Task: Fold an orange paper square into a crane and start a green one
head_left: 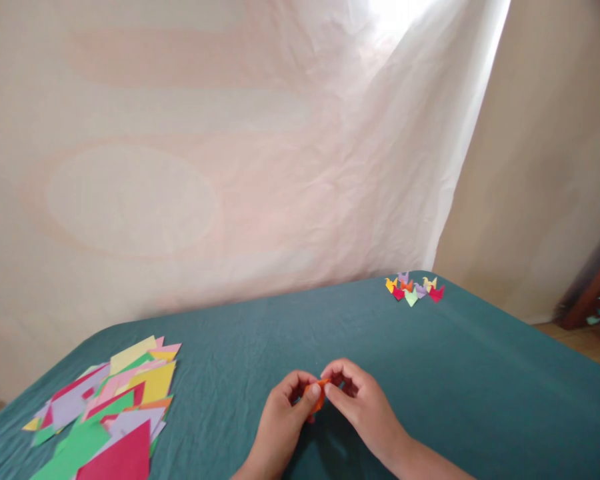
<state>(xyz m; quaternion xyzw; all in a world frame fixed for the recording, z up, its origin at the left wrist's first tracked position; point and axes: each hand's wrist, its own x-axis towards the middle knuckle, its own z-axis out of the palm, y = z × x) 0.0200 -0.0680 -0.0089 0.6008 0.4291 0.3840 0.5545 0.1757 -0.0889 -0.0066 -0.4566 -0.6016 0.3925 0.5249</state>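
Near the front middle of the table, a small piece of folded orange paper (321,399) is pinched between both hands. My left hand (287,410) grips its left side, with the thumb lying over the front. From the right, my right hand (357,400) pinches the upper right end between thumb and fingertips. The fingers cover much of the paper, so its full folded shape is hidden. At the far right corner sits a group of small folded paper birds (411,297) in yellow, orange, red, purple and pale green.
A loose heap of coloured paper sheets (130,447) lies at the left of the table, which has a dark green cloth (460,387). Behind the table hangs a pale sheet (280,200). A brown wooden piece (590,293) stands beyond the right edge.
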